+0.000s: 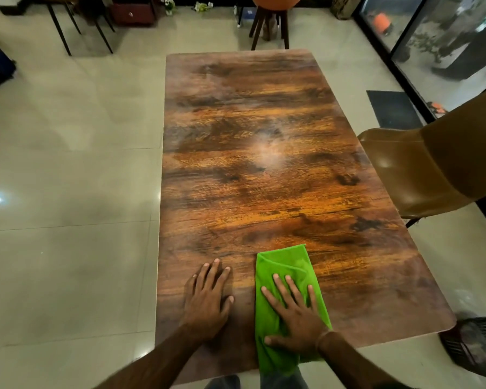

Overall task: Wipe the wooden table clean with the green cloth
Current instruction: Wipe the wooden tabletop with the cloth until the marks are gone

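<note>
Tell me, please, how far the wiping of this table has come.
Early, it seems. Done: nothing plainly shows as wiped. In hand: the right hand presses the green cloth flat at the near edge, the left hand resting on bare wood beside it. Left: the rest of the wooden table, up to its far end.

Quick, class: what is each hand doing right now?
Left hand: open, flat on the wooden table.
Right hand: open, fingers spread, pressing the green cloth.
</note>
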